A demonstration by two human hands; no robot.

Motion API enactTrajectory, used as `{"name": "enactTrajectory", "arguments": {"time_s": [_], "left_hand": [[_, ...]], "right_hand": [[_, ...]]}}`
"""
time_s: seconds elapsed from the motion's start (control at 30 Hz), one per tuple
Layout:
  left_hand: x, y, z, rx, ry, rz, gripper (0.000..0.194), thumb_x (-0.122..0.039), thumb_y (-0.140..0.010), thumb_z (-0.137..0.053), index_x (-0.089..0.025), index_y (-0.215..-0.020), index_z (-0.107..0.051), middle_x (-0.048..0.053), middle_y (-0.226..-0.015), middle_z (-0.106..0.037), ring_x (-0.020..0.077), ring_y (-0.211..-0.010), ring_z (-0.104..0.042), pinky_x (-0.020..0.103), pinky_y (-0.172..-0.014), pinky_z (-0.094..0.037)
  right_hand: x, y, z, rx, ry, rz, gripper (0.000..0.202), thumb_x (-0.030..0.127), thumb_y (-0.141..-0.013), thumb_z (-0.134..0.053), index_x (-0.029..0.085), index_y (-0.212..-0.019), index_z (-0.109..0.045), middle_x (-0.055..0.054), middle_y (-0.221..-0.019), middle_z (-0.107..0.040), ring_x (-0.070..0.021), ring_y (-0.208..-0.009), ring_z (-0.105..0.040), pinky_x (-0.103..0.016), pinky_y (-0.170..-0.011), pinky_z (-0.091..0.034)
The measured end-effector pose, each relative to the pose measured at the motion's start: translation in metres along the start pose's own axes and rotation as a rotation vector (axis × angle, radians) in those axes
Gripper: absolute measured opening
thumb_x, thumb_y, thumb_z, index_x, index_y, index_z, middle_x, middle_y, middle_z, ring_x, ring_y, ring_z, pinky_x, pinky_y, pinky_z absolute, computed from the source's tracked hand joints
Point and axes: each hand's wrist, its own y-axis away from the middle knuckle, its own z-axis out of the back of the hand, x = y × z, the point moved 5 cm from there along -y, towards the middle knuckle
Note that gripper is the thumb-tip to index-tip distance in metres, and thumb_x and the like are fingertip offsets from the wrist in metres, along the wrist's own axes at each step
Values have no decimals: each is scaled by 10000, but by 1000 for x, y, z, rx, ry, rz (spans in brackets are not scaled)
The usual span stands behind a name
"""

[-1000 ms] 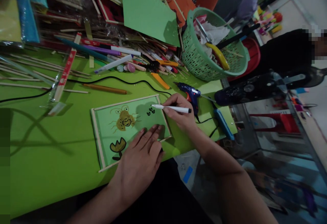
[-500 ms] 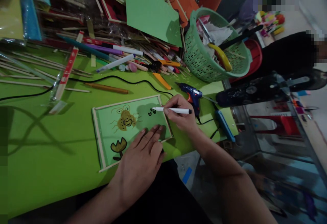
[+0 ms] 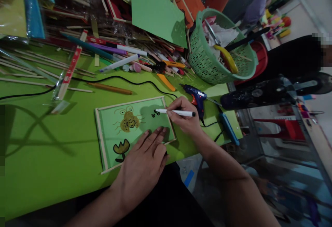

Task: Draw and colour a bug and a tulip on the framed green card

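A green card edged with thin wooden sticks lies on the green table. It bears a yellow-brown bug drawing, a tulip drawing and a cluster of small black marks. My right hand grips a white marker, its tip at the small black marks. Flat across the lower part of the card rests my left hand, fingers stretched out and holding nothing; it covers part of the tulip's right side and the card's lower edge.
A blue glue gun lies right of the card, its cord nearby. Behind stand a green basket and orange-handled pliers. A brown pen, several markers and loose sticks spread along the back.
The small black cluster looks slightly fuller near the marker tip. The view has shifted a little; both hands keep nearly the same place on the card.
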Motion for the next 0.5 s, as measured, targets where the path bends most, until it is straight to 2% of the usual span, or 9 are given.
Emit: {"name": "enactTrajectory", "arguments": {"time_s": [0.5], "left_hand": [[-1, 0, 0, 5, -7, -3, 186, -185, -967, -504, -144, -1076, -649, 110, -1439, -597, 243, -1354, -535, 467, -1151, -421]], "right_hand": [[0, -1, 0, -2, 55, 6, 68, 217, -823, -687, 218, -847, -623, 33, -729, -610, -104, -605, -505, -249, -537, -359]]}}
